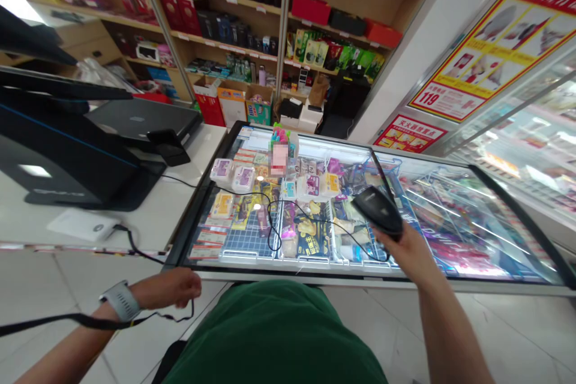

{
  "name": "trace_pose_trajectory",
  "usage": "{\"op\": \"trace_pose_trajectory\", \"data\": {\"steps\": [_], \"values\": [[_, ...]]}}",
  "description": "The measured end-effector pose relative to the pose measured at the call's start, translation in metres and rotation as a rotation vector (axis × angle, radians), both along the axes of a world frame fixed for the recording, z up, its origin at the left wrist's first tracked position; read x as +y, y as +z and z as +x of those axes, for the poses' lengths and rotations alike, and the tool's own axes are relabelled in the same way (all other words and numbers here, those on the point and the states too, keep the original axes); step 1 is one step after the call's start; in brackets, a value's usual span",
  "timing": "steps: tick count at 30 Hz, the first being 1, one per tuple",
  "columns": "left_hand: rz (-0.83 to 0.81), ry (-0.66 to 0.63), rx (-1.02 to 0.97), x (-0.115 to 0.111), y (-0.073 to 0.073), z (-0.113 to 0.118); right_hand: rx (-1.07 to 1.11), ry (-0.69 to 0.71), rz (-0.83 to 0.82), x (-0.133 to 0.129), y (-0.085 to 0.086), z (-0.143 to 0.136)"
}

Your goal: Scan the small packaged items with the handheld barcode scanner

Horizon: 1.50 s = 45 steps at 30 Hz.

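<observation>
And the person's right hand (405, 247) clamps the black scanner (379, 210) above the glass-topped case (192, 222), left hand (174, 288) curled nearby (its grip, can't tell)!

The red poster (499, 42) is cut off, upper right.

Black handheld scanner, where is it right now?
In the head view, the scanner is right of center, held in the right hand over the glass-topped display case.

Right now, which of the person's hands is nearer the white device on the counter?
Left. The left hand is below and right of the white device in view; the right hand, holding the black scanner, is farther right.
</observation>
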<state>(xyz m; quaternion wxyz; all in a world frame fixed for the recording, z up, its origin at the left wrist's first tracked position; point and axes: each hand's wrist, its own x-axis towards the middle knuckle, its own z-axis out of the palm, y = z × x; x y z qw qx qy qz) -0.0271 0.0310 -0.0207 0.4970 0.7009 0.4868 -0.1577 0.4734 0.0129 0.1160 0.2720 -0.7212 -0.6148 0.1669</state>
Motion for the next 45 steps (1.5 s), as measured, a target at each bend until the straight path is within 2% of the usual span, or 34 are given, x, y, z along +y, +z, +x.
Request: {"op": "trace_pose_trajectory", "data": {"steps": [1,3,6,10,12,14,18,21,24,28,30,32,34,37,40,42,45], "values": [[0.124,0.033,0.016,0.006,-0.002,0.002,0.038,0.051,-0.067,-0.003,-0.009,-0.012],[0.267,0.095,0.026,0.025,-0.007,0.020,0.106,0.118,-0.146,-0.010,-0.024,-0.026],[0.406,0.178,0.033,0.063,-0.022,0.075,0.169,0.122,-0.183,-0.019,-0.036,-0.035],[0.452,0.294,0.118,0.111,-0.046,0.151,0.185,0.066,-0.149,-0.028,-0.042,-0.047],[0.430,0.336,0.153,0.127,-0.054,0.172,0.188,0.033,-0.137,-0.034,-0.042,-0.053],[0.409,0.371,0.164,0.137,-0.059,0.182,0.211,0.012,-0.132,-0.041,-0.043,-0.059],[0.393,0.449,0.145,0.140,-0.062,0.182,0.240,-0.027,-0.121,-0.051,-0.044,-0.063],[0.423,0.522,0.109,0.126,-0.055,0.174,0.186,-0.073,-0.118,-0.053,-0.048,-0.061],[0.477,0.605,0.057,0.099,-0.040,0.157,0.159,-0.088,-0.135,-0.051,-0.053,-0.057],[0.531,0.710,0.004,0.049,-0.017,0.125,0.154,-0.077,-0.147,-0.045,-0.061,-0.052],[0.513,0.751,0.003,0.025,-0.012,0.111,0.153,-0.051,-0.145,-0.041,-0.064,-0.052],[0.438,0.772,0.019,0.007,-0.016,0.102,0.163,-0.017,-0.136,-0.036,-0.065,-0.053],[0.306,0.766,0.043,-0.003,-0.028,0.099,0.180,0.011,-0.127,-0.032,-0.065,-0.054],[0.082,0.717,0.088,-0.005,-0.054,0.103,0.191,0.028,-0.122,-0.027,-0.066,-0.057],[-0.056,0.623,0.126,-0.001,-0.074,0.107,0.173,0.020,-0.102,-0.024,-0.067,-0.061],[-0.090,0.539,0.144,0.000,-0.077,0.106,0.162,0.007,-0.082,-0.023,-0.069,-0.064],[-0.079,0.401,0.135,0.003,-0.066,0.101,0.170,-0.014,-0.057,-0.023,-0.072,-0.069]]}}
